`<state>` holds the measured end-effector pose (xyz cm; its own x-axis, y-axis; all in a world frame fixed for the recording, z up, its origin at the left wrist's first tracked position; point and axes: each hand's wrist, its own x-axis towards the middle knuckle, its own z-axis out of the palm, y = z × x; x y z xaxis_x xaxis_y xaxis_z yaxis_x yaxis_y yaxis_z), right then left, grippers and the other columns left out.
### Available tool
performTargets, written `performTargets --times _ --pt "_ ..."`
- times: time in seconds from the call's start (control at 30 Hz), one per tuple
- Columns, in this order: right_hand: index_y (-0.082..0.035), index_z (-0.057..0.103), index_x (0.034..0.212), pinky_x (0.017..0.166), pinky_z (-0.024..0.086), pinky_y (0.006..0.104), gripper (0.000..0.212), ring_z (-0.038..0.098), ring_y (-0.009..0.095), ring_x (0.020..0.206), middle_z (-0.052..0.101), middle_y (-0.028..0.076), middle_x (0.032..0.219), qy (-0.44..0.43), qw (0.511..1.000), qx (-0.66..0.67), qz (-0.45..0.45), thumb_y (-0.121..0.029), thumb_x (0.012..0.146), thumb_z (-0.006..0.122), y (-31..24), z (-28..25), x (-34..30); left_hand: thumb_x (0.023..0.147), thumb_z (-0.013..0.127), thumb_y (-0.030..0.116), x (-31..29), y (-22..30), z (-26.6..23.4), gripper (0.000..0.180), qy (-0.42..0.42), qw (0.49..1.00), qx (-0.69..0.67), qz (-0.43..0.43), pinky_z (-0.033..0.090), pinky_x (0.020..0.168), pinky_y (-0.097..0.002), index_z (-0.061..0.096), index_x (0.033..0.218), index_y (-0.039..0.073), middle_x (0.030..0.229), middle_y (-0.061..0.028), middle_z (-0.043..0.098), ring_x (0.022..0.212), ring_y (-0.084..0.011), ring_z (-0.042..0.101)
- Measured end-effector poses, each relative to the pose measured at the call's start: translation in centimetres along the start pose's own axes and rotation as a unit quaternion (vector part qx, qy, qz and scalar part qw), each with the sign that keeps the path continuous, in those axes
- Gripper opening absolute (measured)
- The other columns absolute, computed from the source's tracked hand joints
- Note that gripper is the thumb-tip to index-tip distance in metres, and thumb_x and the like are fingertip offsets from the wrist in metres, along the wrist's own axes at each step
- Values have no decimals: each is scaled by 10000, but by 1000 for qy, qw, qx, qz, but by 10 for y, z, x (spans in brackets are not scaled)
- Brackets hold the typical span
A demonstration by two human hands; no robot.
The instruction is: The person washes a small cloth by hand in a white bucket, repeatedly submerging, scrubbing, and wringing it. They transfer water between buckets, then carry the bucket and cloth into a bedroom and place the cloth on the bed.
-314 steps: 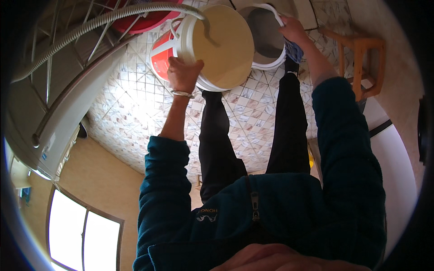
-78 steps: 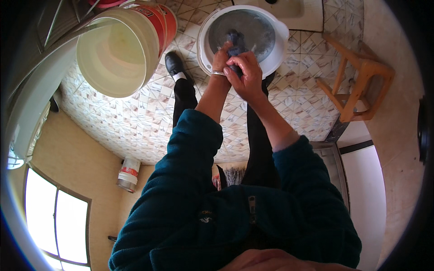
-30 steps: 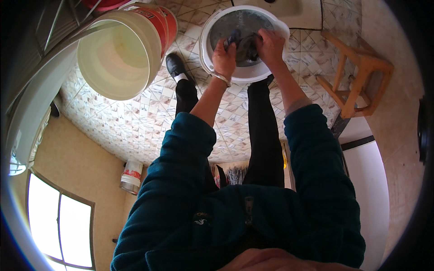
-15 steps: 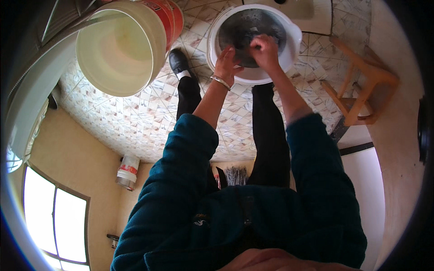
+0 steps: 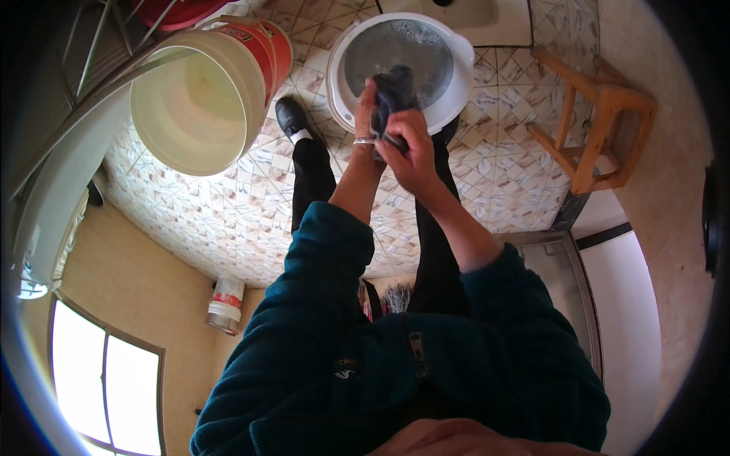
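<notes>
Both of my hands grip a dark wet cloth (image 5: 395,90) over a round white basin (image 5: 464,83) holding soapy grey water. My left hand (image 5: 366,114), with a bracelet at the wrist, clasps the cloth's left side. My right hand (image 5: 411,148) wraps its lower part, just nearer to me. The cloth is bunched up between the two hands, above the basin's near rim. My dark trouser legs and one black shoe (image 5: 290,118) stand on the patterned tile floor beside the basin.
A large white bucket with a red outer side (image 5: 199,99) sits to the left of the basin. A wooden stool (image 5: 597,125) stands at the right. A pale hose and a white appliance edge (image 5: 53,205) run along the left. A small can (image 5: 225,304) stands by the wall.
My hands have drawn back from inside the basin toward its near rim, bringing the dark cloth up and bunching it between them.
</notes>
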<state>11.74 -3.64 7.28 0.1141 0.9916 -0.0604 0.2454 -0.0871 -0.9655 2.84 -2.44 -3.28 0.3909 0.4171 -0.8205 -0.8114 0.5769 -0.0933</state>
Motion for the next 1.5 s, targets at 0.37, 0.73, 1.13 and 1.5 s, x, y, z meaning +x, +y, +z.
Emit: performTargets --times 0.37,0.73,1.13,1.5 --pt "-59 512 795 669 451 466 142 565 370 781 570 151 780 -33 936 -314 153 -169 795 602 142 -28 67 913 490 460 -14 26 31 556 162 845 497 114 455 864 -351 467 1301 63 1247 -116 520 1063 -230 537" --pt "-32 550 1129 846 468 441 414 574 363 969 593 216 1035 -249 872 -358 225 -81 721 601 211 15 37 890 490 522 -31 29 -8 663 116 916 378 70 424 916 -445 299 1431 189 1493 -121 214 1203 -346 419" --pt "-28 442 718 600 386 320 292 447 268 669 433 91 735 -199 977 -2 82 -98 660 720 -12 -11 -9 841 612 399 19 21 -11 651 25 994 108 4 451 891 -341 346 1385 160 1293 -112 469 1102 -246 506" --pt "-72 516 707 568 423 438 234 562 351 684 570 144 721 20 977 -184 104 -254 772 649 69 19 42 921 485 428 -17 1 13 491 169 981 92 39 457 913 -408 475 1280 93 1160 -76 590 1025 -242 583"
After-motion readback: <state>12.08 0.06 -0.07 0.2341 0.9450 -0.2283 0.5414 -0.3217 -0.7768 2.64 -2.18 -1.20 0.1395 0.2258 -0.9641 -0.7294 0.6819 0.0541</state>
